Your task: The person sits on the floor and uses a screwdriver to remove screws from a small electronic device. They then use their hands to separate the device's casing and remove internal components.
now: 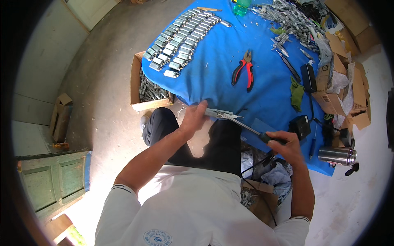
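Note:
My left hand is closed around one end of a slim grey part, just off the near edge of the blue-covered table. In my right hand is the dark handle of a screwdriver. Its long metal shaft points left, and the tip meets the right end of the grey part, where small pale pieces stick out. Further up the cloth lie red-and-black pliers, jaws away from me. Several rows of shiny rectangular metal pieces cover the table's left side.
A heap of grey metal parts fills the far right. Along the right edge are a torn cardboard box, a black adapter, a blue-handled screwdriver and a steel flask. An open carton of dark strips stands below left.

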Demonstrator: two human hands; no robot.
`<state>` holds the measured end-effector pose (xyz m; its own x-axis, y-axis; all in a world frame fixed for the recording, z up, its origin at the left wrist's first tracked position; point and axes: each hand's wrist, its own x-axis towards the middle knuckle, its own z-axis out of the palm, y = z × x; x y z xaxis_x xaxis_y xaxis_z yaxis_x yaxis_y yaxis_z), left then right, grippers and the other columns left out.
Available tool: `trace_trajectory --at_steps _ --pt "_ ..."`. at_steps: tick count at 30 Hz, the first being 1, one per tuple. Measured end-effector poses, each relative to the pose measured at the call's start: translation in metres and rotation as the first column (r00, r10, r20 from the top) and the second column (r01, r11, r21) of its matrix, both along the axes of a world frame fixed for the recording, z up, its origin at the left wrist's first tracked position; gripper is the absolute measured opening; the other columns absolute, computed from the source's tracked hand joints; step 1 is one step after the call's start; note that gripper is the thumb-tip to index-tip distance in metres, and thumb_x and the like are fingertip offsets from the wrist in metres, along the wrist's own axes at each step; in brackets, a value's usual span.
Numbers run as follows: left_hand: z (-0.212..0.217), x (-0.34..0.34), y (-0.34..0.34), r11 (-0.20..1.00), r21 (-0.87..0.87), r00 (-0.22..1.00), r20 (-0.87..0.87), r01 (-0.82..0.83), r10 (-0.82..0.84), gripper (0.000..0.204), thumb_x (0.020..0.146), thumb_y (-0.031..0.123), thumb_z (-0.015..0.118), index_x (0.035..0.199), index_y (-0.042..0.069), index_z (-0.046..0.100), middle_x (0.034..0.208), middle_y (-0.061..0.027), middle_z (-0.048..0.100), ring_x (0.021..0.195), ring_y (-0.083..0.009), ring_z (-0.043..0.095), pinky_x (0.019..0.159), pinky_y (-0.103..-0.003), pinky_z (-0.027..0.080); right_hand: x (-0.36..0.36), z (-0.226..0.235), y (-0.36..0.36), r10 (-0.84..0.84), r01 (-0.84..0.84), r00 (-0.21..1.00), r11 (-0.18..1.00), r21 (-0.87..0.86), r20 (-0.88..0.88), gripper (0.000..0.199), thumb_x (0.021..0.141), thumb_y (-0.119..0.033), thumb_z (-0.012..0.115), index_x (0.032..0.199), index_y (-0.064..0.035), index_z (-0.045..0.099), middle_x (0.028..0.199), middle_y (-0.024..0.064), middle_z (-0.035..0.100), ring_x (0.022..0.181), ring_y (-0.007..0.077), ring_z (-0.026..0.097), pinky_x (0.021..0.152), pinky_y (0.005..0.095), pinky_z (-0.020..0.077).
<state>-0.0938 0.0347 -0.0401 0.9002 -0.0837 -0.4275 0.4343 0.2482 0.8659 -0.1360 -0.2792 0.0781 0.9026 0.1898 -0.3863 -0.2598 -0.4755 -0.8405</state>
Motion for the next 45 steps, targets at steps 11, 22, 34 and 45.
trace_trajectory --at_steps 11,22,34,45 --pt "-0.005 -0.005 -0.005 0.999 -0.025 1.000 -0.003 0.026 -0.026 0.061 0.091 0.062 0.051 0.067 0.006 0.051 0.049 0.0056 0.030 0.038 -0.0060 0.025 0.038 -0.025 0.017 0.036 0.061 0.018 0.416 -0.318 0.854 0.893 -0.318 0.313 0.028 0.074 -0.004 0.073 0.102 -0.0012 0.072 0.095 0.0149 0.073 0.080 0.0202 0.071 0.072 0.0264 0.0536" --pt "-0.006 -0.006 -0.012 0.999 0.017 0.998 0.036 -0.048 0.047 0.063 0.092 0.062 0.050 0.067 0.004 0.052 0.048 0.0048 0.031 0.037 -0.0066 0.025 0.037 -0.025 0.017 0.051 0.057 0.007 0.314 -0.273 0.942 0.922 -0.274 0.117 0.032 0.075 -0.008 0.074 0.106 -0.0025 0.072 0.091 0.0094 0.073 0.074 0.0110 0.065 0.066 0.0238 0.0502" --pt "-0.005 -0.006 -0.016 0.999 -0.033 0.997 -0.070 0.024 -0.026 0.068 0.092 0.066 0.046 0.069 0.002 0.053 0.049 0.0045 0.028 0.039 -0.0065 0.023 0.039 -0.025 0.016 0.041 0.049 0.003 0.224 -0.192 0.970 0.945 -0.266 0.096 0.033 0.074 -0.001 0.073 0.107 -0.0024 0.071 0.093 0.0099 0.073 0.077 0.0103 0.065 0.071 0.0239 0.0507" --pt "-0.005 -0.007 -0.014 0.996 -0.077 0.994 -0.092 0.054 -0.061 0.065 0.092 0.064 0.049 0.071 0.003 0.053 0.050 0.0059 0.027 0.039 -0.0053 0.023 0.039 -0.025 0.016 0.027 0.058 -0.005 0.299 -0.247 0.932 0.938 -0.243 0.206 0.031 0.074 -0.001 0.073 0.105 -0.0030 0.072 0.090 0.0092 0.073 0.073 0.0098 0.064 0.068 0.0230 0.0500"
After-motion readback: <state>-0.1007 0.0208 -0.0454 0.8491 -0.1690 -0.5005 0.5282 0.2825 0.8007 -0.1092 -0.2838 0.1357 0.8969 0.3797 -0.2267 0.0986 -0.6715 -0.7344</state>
